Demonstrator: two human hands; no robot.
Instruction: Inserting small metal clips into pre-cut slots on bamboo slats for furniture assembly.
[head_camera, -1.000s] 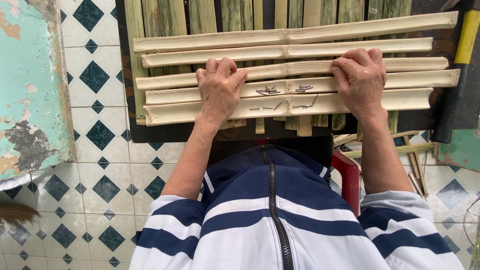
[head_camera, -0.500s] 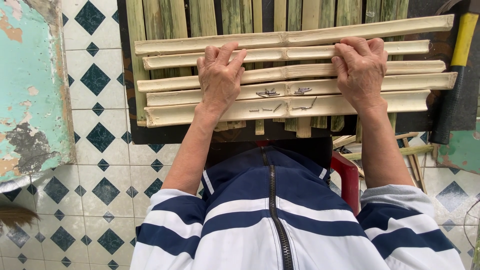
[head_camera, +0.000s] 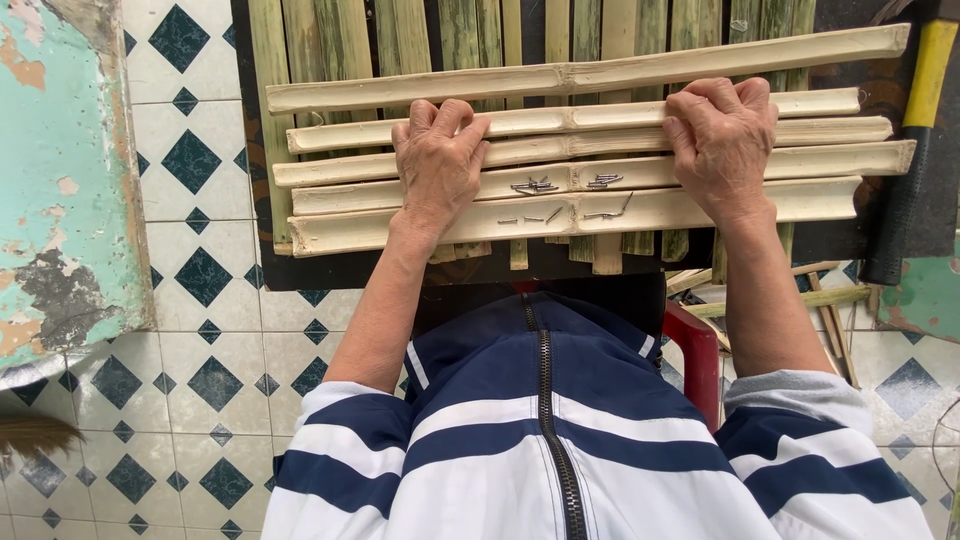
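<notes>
Bamboo slats (head_camera: 590, 205) lie under both hands (head_camera: 437, 160), small nails (head_camera: 535, 186) resting on top.

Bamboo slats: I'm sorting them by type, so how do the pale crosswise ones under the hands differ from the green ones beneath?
The pale crosswise slats run left to right; the green slats run away from the person. The pale ones are cream, the green ones streaked green-brown. The pale ones lie on top, with small nails on them and the left hand and right hand pressing them; the green ones lie underneath. Both are split bamboo.

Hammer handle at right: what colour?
Yellow hammer handle above a black grip, clearest in the head view.
</notes>
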